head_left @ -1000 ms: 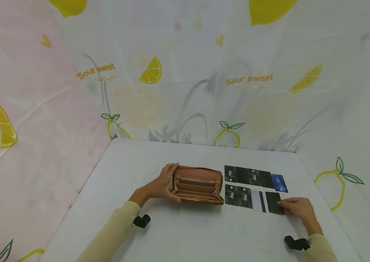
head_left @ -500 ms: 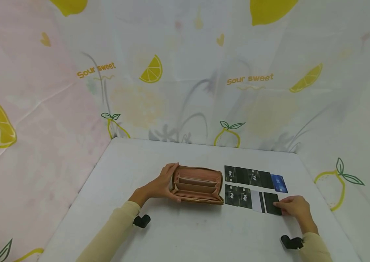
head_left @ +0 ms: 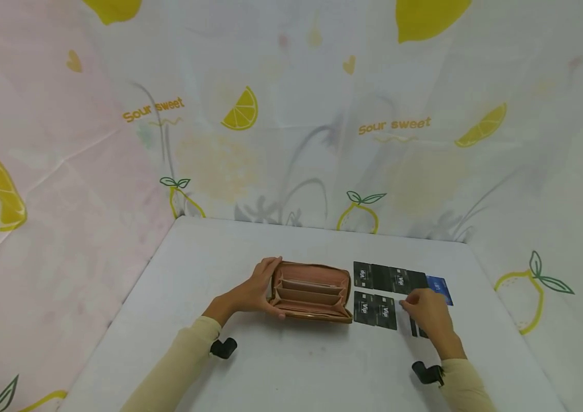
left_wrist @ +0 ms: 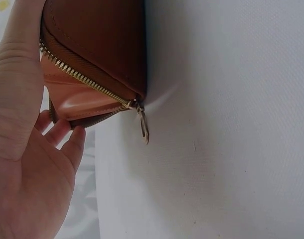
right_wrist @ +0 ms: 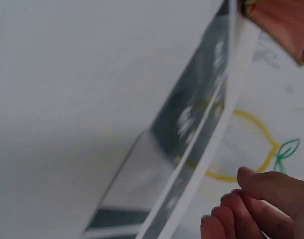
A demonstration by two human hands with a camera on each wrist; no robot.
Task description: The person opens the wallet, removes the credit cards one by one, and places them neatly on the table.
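A brown zip-around wallet (head_left: 317, 269) stands unzipped on the table, its pleated inner pockets facing up and forward. My left hand (head_left: 251, 293) grips its left end, fingers at the top edge and thumb along the lower edge. In the left wrist view the wallet's gold zipper (left_wrist: 82, 75) and dangling zip pull (left_wrist: 143, 127) show. My right hand (head_left: 432, 319) hovers over the near row of cards, fingers loosely bent, with nothing visible between them in the right wrist view. Beneath it, a white card with a dark stripe (right_wrist: 137, 169) and a black card (head_left: 424, 335) are partly hidden.
Two black VIP cards (head_left: 385, 312) lie in the near row, left of my right hand. Behind them runs a far row of several black cards (head_left: 383, 278), ending in a blue card (head_left: 436, 283). Lemon-print cloth (head_left: 291, 143) walls the white table (head_left: 291, 366).
My right hand has let go of the black card at the near row's right end, after nudging it slightly left, and moved left over the white card. My left hand stays on the wallet.
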